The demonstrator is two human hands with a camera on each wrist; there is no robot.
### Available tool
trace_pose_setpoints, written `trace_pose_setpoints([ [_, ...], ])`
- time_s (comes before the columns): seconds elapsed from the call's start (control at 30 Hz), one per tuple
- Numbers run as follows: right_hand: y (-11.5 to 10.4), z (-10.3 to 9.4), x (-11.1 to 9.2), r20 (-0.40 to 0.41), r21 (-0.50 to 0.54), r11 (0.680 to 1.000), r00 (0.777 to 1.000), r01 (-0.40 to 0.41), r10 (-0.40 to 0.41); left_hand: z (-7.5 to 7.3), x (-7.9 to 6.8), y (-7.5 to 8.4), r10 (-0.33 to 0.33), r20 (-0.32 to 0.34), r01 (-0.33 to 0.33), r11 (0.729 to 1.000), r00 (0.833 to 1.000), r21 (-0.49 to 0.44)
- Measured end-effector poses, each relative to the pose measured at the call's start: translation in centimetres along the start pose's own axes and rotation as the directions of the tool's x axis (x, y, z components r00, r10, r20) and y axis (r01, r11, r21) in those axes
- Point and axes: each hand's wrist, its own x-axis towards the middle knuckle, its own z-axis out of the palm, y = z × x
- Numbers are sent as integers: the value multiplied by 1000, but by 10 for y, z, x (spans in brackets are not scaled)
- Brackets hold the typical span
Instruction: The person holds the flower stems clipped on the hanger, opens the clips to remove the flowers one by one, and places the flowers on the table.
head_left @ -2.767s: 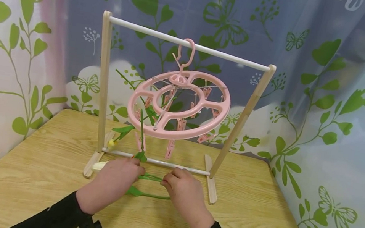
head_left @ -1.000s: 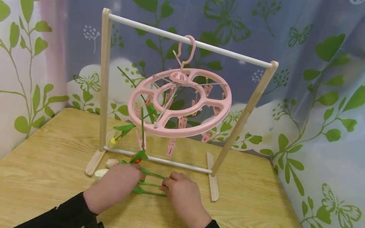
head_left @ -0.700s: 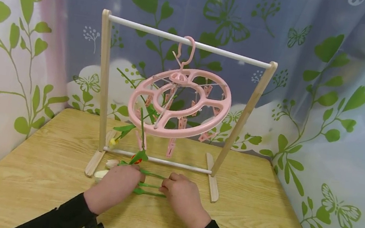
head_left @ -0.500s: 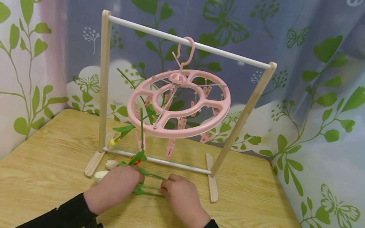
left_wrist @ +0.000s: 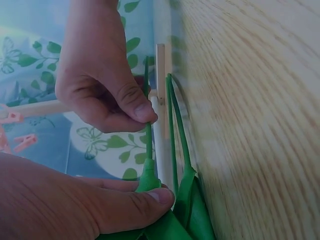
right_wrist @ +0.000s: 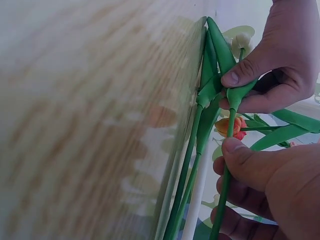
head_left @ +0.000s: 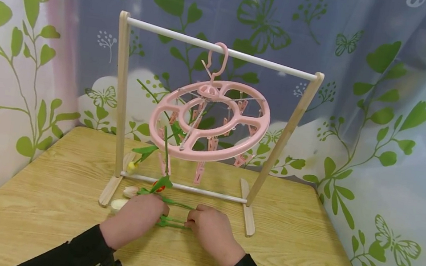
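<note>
A green flower stem (right_wrist: 231, 122) is pinched near its leaf by the left hand (head_left: 139, 216) and farther along by the right hand (head_left: 213, 233), above the table (head_left: 281, 259), before the pink hanger (head_left: 218, 156).

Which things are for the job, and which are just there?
Probably for the job:
held flower, its stem pinched by the left hand and right hand
two flowers below it
red flower, hanging head down
hanger with clips
rack holding the hanger

Probably just there:
table
curtain
</note>
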Motion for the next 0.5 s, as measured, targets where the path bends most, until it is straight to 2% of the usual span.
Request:
trace_pose_setpoints([
  [0.5, 3, 4, 1, 77, 38, 999, 997, -1, -2, 7, -1, 1, 13, -36, -15, 999, 999, -32],
])
